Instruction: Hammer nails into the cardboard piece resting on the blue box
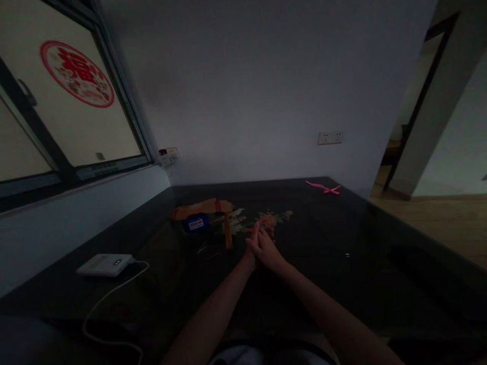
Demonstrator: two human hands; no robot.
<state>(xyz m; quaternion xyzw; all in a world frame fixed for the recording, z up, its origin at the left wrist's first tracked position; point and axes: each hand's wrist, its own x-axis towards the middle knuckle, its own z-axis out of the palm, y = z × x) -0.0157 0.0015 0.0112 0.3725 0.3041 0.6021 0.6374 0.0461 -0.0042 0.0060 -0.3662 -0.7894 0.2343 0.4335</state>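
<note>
My left hand (252,243) and my right hand (267,249) are clasped together over the middle of the dark tabletop, fingers pressed together and crossing. Nothing shows between them, though the palms are hidden. Just left of them lies a wooden-looking stick or handle (228,234), pointing toward me. Beyond it rests a long tan piece with red bands (205,207), its material unclear in the dim light. Partly under that sits a dark blue pack with a white label (196,223). Several thin shiny slivers (206,249) lie in front of the pack.
A white power bank (105,265) with a white cable (110,293) lies at the left. Toward the far right edge is a pink ribbon (332,190). The glossy dark table (335,299) has a printed flower pattern (270,219). Wall (243,101) and window (76,126) border it.
</note>
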